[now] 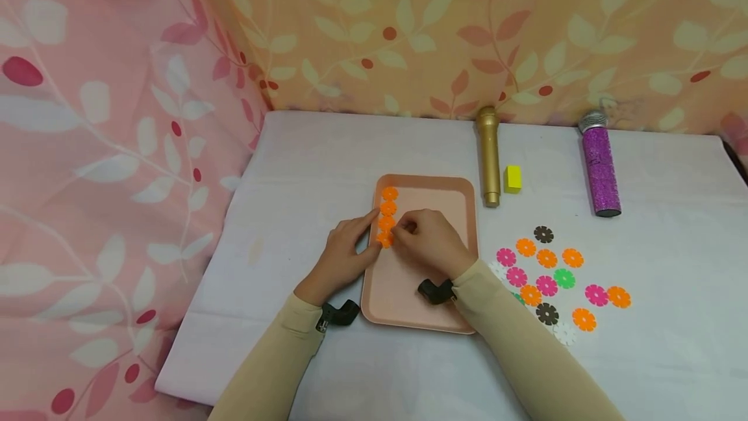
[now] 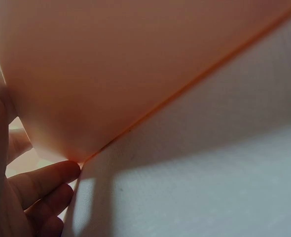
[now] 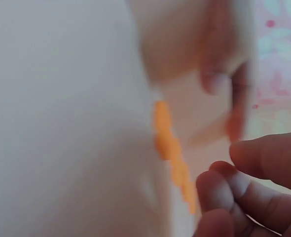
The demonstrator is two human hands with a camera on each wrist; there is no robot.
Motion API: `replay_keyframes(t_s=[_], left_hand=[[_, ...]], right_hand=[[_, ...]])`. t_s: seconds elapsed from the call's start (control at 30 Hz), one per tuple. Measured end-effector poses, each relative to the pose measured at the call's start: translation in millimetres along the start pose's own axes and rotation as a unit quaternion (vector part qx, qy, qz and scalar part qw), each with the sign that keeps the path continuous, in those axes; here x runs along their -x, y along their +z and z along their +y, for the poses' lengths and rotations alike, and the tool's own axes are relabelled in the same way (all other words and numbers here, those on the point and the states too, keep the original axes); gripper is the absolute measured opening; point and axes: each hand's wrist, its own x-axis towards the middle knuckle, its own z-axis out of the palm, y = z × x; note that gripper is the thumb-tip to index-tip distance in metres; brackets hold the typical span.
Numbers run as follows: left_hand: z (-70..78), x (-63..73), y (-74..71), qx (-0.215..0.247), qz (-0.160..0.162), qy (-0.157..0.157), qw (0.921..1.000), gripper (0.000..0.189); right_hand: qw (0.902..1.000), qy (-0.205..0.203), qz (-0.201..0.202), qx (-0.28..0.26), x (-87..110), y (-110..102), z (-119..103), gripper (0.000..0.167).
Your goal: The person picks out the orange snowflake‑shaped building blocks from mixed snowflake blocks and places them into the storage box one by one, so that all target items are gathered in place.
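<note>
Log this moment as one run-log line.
Left hand: at tray edge | Right hand: curled beside orange disc column | column: in tray | loose discs: right of tray

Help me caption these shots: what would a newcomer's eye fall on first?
Probably the row of orange discs along the left side of the pink tray, between the left hand and right hand. Next, perhaps, the scattered colourful discs right of the tray. Beyond those, the glittery purple microphone stands out at the far right.
</note>
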Motion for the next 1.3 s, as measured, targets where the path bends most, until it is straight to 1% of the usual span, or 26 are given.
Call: replay_keyframes(t_s=[0.27, 0.4, 0.6, 0.67, 0.8, 1.07, 1.17, 1.3], left_hand=[[-0.6, -0.9, 1.1, -0.004, -0.002, -0.008, 1.0, 0.067], [-0.8, -1.0, 1.0, -0.004, -0.001, -0.008, 1.0, 0.067], [-0.4, -1.0, 0.6, -0.002, 0.002, -0.005, 1.0, 0.067], [-0.6, -1.1, 0.5, -0.003, 0.003, -0.007, 1.0, 0.067], [-0.9, -1.1, 0.2, -0.002, 0.001, -0.011, 0.9999, 0.067], [-0.8, -1.4, -0.5, 0.001, 0.0, -0.01, 1.0, 0.067], [-0.8, -1.6, 0.2, 0.005, 0.001, -0.008, 1.0, 0.067], [-1.7, -0.4, 3.4, 0.01, -0.004, -0.012, 0.9999, 0.069]], right_hand=[[0.9999, 0.005, -0.003, 0.013, 11.7, -11, -11, 0.018], [0.9997, -0.003, -0.009, 0.024, 18.7, -17, -18, 0.018], [0.9989, -0.025, -0.004, 0.039, 33.8, -28, -23, 0.015], [0.9986, -0.027, -0.006, 0.045, 39.7, -31, -23, 0.014], [0.9979, -0.016, -0.007, 0.063, 50.9, -38, -22, 0.013], [0.9962, -0.007, 0.018, 0.085, 72.8, -48, -13, 0.011], [0.9953, 0.001, 0.027, 0.093, 83.3, -52, -10, 0.01], [0.9934, 0.022, 0.036, 0.106, 97.1, -58, -3, 0.011]])
